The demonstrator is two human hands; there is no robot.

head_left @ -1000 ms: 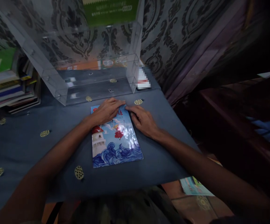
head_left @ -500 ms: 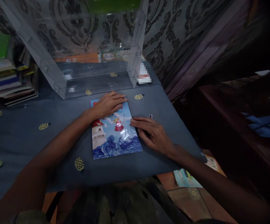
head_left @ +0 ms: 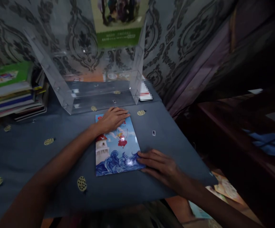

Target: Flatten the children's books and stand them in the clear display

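A picture book [head_left: 118, 148] with a glossy blue cover lies closed on the table. Its cover shows a lighthouse, dark blue waves and a figure in red. My left hand [head_left: 113, 119] rests flat across the book's top part, fingers stretched toward its upper right corner and hiding much of the title. At the lower right corner, my right hand [head_left: 160, 166] touches the edge with its fingers extended. The right thumb lies close to that corner, and I see no grip on the book.
A clear acrylic rack [head_left: 137, 85] stands behind the book, with a green-edged book [head_left: 118, 34] high on it. Several stacked books [head_left: 11, 90] are at the left. The blue-grey tablecloth [head_left: 63, 164] has pineapple prints. Beyond the table's right edge lies blue fabric [head_left: 270, 142].
My right hand has slid down the book's right edge, from about the middle to the lower corner. The left hand stays on the top part. The head view has tilted up.
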